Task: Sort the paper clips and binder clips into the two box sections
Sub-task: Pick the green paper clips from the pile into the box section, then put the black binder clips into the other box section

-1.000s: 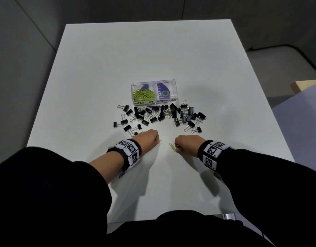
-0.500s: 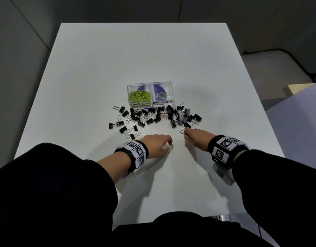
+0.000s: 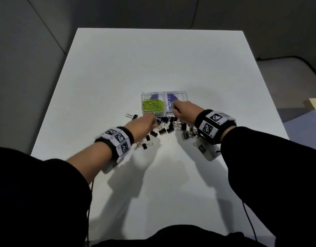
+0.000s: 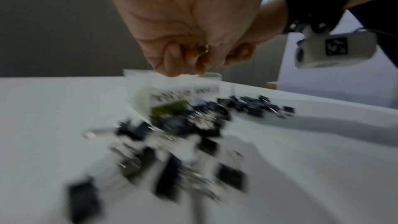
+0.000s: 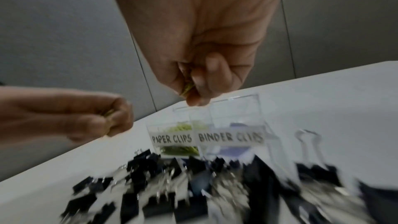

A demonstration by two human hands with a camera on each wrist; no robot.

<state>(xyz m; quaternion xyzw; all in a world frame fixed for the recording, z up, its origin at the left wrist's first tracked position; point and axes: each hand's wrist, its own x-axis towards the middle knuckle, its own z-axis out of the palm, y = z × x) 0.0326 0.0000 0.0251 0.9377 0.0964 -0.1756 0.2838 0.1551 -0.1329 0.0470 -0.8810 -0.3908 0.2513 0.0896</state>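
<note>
Hands above binder clips (image 3: 164, 126): right hand (image 3: 183, 111) and left hand (image 3: 144, 124) each pinch green paper clip (image 5: 186, 88). Clear box (image 3: 178, 95) just beyond; paper-clip section (image 3: 153, 106) holds green pile. Risk: right hand over binder section, so early release missorts clip.

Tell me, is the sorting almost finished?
About halfway. Done: the paper clips section already holds a green heap. In hand: the right hand and the left hand each pinch a green paper clip near the box. Left: the black binder clips all lie on the table, and the binder clips section looks empty.
</note>
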